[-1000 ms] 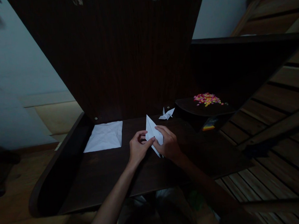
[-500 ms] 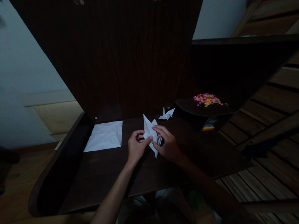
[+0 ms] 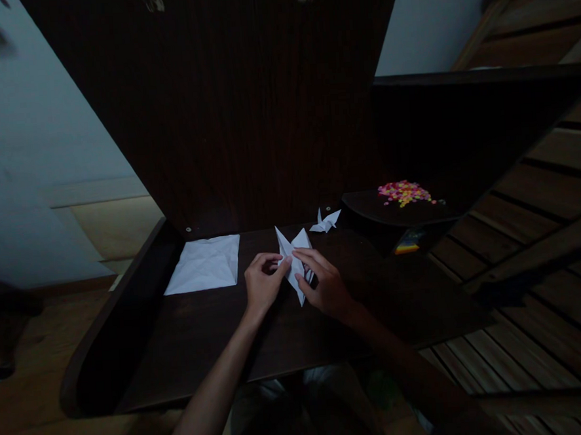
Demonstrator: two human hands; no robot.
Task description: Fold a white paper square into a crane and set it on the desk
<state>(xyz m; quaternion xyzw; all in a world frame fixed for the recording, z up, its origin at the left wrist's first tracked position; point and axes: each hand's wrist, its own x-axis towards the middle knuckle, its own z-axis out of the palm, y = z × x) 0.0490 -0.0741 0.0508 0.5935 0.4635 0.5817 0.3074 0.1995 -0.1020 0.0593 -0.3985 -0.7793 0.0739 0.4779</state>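
Observation:
Between my hands, over the dark desk (image 3: 194, 341), is a piece of folded white paper (image 3: 297, 284) with pointed tips up and down. My left hand (image 3: 265, 281) pinches its left edge between thumb and fingers. On the right side, my right hand (image 3: 326, 282) grips the same paper, its fingers pressing near the middle crease and its thumb lower down. Just beyond, a small white origami crane (image 3: 325, 222) stands near the back panel. To the left lies a flat white sheet of paper (image 3: 205, 265) with fold creases.
On a rounded corner shelf (image 3: 368, 207) at the right is a pile of pink, red and yellow small pieces (image 3: 404, 192). The desk has a raised left side wall (image 3: 124, 319) and a tall dark back panel (image 3: 245, 115). Wooden slats are at far right.
The paper's two upper points have spread further apart, the left one tilting left. My left hand has shifted slightly left, and my right fingers have moved toward the paper's middle.

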